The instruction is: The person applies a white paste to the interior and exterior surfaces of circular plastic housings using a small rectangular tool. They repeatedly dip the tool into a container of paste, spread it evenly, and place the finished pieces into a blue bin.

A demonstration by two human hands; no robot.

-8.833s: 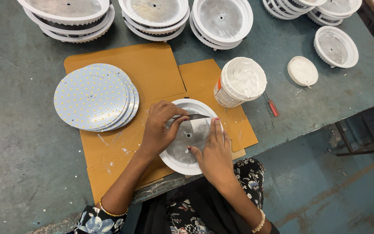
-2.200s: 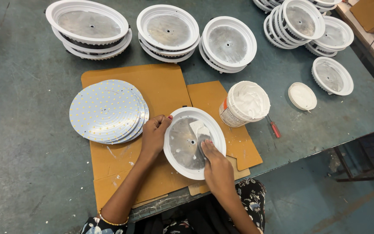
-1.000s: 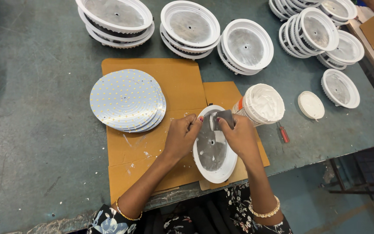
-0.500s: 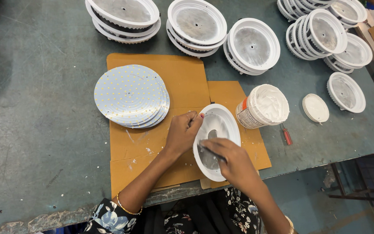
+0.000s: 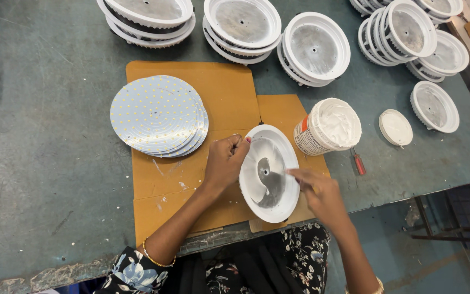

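White round housing [image 5: 269, 173]: on cardboard sheet [image 5: 191, 179] at table front edge, white paste smeared inside. Left hand [image 5: 224, 160]: pinching housing rim, steadying. Right hand [image 5: 317, 190]: fingers closed, fingertips at right rim; held tool, if any, unclear. Spread thin, even; keep rim pinned. Open paste tub [image 5: 328, 126] just right; LED disc stack [image 5: 159, 115] left.

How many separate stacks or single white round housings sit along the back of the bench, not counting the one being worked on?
6 in view: stacks at back left, back centre, centre right, a leaning row, one beside it, a single. Others are cropped.
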